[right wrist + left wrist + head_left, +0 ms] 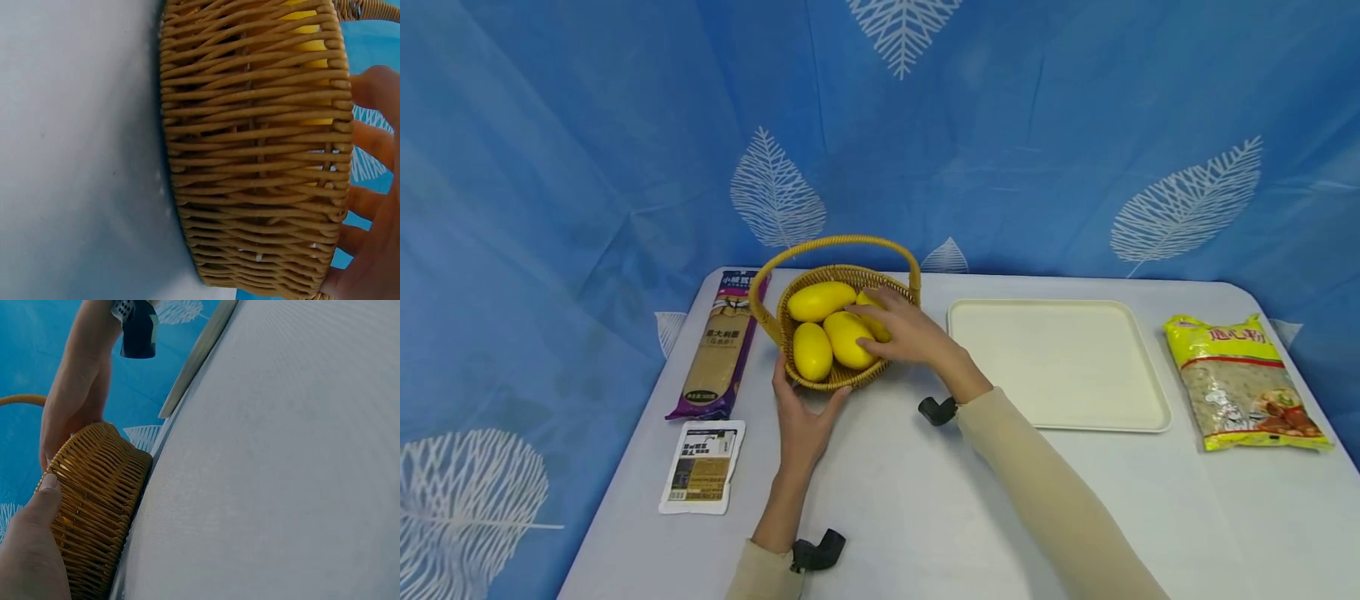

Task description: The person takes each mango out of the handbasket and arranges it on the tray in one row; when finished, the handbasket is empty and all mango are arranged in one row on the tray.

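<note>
If the left hand (803, 429) slackens its bracing, the wicker basket (103, 500) on the surface (887, 483) could shift or tip; its spread fingers touch the near side. The yellow mangoes (812, 352) crowd together inside, so disturbing one might roll another. The right hand's (913, 333) fingers curve over the rightmost mango (878, 328); I cannot tell whether they grip it.

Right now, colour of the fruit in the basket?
The fruit is yellow; the head view shows it best.

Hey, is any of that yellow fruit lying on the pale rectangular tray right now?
No, all the visible yellow fruits are in the wicker basket, which stands beside the tray.
</note>
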The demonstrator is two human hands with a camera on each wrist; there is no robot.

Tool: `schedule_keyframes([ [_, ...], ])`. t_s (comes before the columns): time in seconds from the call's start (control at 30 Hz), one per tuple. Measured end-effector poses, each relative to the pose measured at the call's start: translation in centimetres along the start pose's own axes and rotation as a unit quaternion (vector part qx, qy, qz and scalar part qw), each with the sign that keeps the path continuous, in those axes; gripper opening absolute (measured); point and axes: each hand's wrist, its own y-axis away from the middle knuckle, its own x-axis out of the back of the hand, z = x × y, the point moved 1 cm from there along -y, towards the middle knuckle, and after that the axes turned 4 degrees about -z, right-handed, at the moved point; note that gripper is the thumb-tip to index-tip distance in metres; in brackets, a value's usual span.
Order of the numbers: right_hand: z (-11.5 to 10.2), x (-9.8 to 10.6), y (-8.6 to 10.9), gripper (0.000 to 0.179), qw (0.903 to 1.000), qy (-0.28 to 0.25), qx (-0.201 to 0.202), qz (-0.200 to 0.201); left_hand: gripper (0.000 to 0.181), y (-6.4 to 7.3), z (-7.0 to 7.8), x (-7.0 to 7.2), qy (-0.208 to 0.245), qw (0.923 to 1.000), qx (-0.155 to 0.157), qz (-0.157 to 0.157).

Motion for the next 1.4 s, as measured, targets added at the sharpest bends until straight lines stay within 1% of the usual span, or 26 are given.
schedule_keyframes([
  [0.13, 0.2, 0.1, -0.3, 0.049, 0.9994, 0.010, -0.006, -0.031, 0.106, -0.1, 0.0, 0.1, 0.002, 1.0000, -0.003, 0.000],
  [0.2, 0.3, 0.2, -0.5, 0.048, 0.9990, 0.007, -0.008, -0.043, 0.106, -0.1, 0.0, 0.1, 0.002, 1.0000, -0.003, 0.001],
  [0.33, 0.6, 0.5, -0.7, 0.056, 0.9980, 0.000, -0.004, -0.063, 0.105, -0.1, 0.0, 0.2, 0.003, 1.0000, -0.005, 0.000],
  [0.43, 0.7, 0.6, -0.8, 0.059, 0.9977, 0.001, -0.004, -0.068, 0.106, -0.2, 0.0, 0.2, 0.005, 1.0000, -0.005, -0.001],
  [0.67, 0.9, 0.7, -1.1, 0.054, 0.9980, -0.018, -0.018, -0.058, 0.107, -0.2, 0.0, 0.2, 0.003, 1.0000, -0.003, -0.002],
  [0.87, 1.4, 0.6, -1.2, 0.050, 0.9989, -0.027, -0.007, -0.038, 0.109, -0.2, 0.1, 0.2, 0.010, 0.9999, -0.008, -0.001],
  [1.0, 1.4, 0.7, -1.1, 0.050, 0.9992, -0.024, 0.000, -0.031, 0.109, -0.2, 0.1, 0.2, 0.005, 1.0000, -0.005, -0.001],
  [1.23, 1.2, 1.1, -0.8, 0.050, 0.9997, -0.009, -0.003, -0.024, 0.109, -0.2, 0.3, 0.1, 0.004, 1.0000, -0.004, 0.001],
  [1.4, 0.9, 1.5, -0.4, 0.050, 0.9999, 0.001, 0.007, -0.008, 0.109, -0.2, 0.2, 0.1, -0.002, 1.0000, 0.002, 0.002],
])
